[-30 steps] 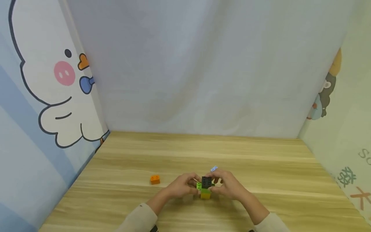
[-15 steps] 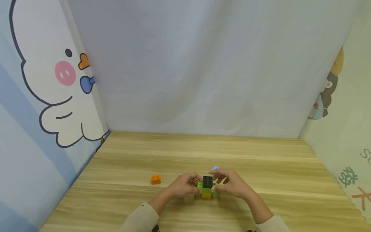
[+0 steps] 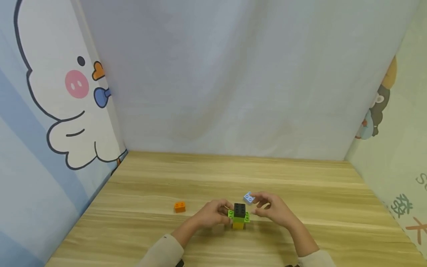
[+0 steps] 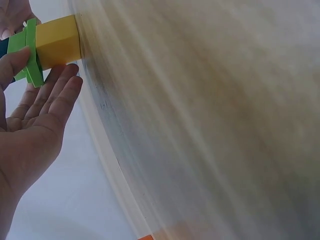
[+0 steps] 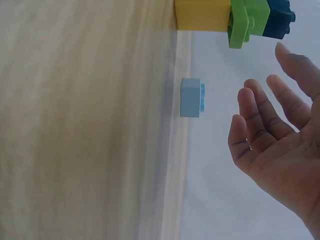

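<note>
Left hand point(image 3: 213, 214) steadying the brick stack point(image 3: 239, 216) with straight fingers against its green plate, grip loose; right hand point(image 3: 271, 208) released now, off the black top brick it pressed a second ago and hovering open just right of the stack. Black over green over yellow standing upright on the table point(image 3: 300, 178), so that brick looks seated; light blue brick point(image 3: 248, 197) just behind the stack by the right fingertips, orange brick point(image 3: 179, 207) well to its left. Pale wood grain underneath, grey curtain point(image 3: 233, 74) behind, cartoon duck panel point(image 3: 60, 96) on the left.

yellow brick point(image 3: 237, 225), green plate point(image 3: 246, 216), black brick point(image 3: 239, 210), light blue brick point(image 3: 248, 198), orange brick point(image 3: 179, 207)
</note>
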Action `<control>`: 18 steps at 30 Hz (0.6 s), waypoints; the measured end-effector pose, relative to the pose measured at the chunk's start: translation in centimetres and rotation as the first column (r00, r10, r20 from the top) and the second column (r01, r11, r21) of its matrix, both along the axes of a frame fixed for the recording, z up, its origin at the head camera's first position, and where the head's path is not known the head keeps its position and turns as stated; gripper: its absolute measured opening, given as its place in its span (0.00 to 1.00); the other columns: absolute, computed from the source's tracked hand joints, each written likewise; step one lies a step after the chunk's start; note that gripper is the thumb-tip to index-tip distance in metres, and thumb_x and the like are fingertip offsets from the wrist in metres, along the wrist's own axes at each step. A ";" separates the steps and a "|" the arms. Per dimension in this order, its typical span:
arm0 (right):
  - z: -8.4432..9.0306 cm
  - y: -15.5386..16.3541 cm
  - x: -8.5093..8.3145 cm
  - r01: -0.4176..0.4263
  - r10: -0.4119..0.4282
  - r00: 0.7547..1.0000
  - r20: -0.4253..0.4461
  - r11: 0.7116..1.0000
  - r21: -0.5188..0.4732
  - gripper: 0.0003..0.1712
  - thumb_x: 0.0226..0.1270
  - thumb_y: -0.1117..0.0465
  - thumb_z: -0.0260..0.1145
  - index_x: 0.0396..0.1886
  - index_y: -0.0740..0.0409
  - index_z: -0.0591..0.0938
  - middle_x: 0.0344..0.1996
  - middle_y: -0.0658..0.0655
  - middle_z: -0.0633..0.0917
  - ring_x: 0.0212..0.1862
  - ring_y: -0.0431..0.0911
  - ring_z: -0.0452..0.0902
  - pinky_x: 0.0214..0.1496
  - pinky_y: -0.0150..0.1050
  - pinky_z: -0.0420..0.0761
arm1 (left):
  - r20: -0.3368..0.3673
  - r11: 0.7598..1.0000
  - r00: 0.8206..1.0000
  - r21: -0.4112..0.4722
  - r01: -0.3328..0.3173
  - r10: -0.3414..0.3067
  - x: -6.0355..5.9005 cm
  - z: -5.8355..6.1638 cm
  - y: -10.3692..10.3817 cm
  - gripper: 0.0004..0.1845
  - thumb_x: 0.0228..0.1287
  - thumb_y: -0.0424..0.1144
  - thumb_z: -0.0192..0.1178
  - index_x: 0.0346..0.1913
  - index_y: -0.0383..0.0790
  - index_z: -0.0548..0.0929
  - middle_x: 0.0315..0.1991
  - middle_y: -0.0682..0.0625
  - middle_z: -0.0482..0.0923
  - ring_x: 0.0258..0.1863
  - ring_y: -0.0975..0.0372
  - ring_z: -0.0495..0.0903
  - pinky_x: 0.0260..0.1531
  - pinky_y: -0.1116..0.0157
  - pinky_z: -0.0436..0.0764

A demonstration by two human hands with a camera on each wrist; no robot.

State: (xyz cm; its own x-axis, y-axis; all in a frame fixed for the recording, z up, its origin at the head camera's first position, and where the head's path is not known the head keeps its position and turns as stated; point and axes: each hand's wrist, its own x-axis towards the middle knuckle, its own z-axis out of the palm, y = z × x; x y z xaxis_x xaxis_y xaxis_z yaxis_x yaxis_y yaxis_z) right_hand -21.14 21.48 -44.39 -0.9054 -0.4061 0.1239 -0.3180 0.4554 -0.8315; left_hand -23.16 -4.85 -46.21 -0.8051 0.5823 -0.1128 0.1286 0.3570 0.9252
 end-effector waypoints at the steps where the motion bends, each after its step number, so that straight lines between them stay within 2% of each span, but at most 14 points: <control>1: 0.0 0.1 -0.1 0.004 -0.004 1.000 0.002 1.000 -0.001 0.27 0.70 0.65 0.70 0.65 0.73 0.76 0.54 0.70 0.84 0.48 0.50 0.79 0.48 0.41 0.81 | 0.002 1.000 1.000 0.001 -0.001 0.001 0.0 0.0 0.1 0.18 0.57 0.25 0.69 0.52 0.32 0.81 0.46 0.38 0.88 0.47 0.52 0.87 0.49 0.56 0.85; 8: -0.4 0.5 -0.7 0.048 -0.048 0.999 0.007 0.999 0.008 0.28 0.69 0.67 0.69 0.66 0.73 0.76 0.54 0.70 0.84 0.49 0.52 0.80 0.51 0.47 0.81 | 0.012 1.000 1.000 -0.005 -0.002 0.002 0.0 0.1 0.1 0.18 0.58 0.25 0.69 0.52 0.32 0.81 0.47 0.38 0.87 0.48 0.52 0.87 0.50 0.56 0.85; 18: -0.7 0.9 -1.9 0.117 -0.117 0.992 0.050 0.993 0.008 0.31 0.66 0.65 0.71 0.66 0.74 0.75 0.55 0.72 0.83 0.51 0.55 0.80 0.48 0.44 0.82 | 0.016 1.000 1.000 0.007 0.000 0.000 0.1 0.0 0.2 0.18 0.57 0.24 0.69 0.52 0.31 0.81 0.47 0.37 0.87 0.48 0.51 0.87 0.50 0.56 0.85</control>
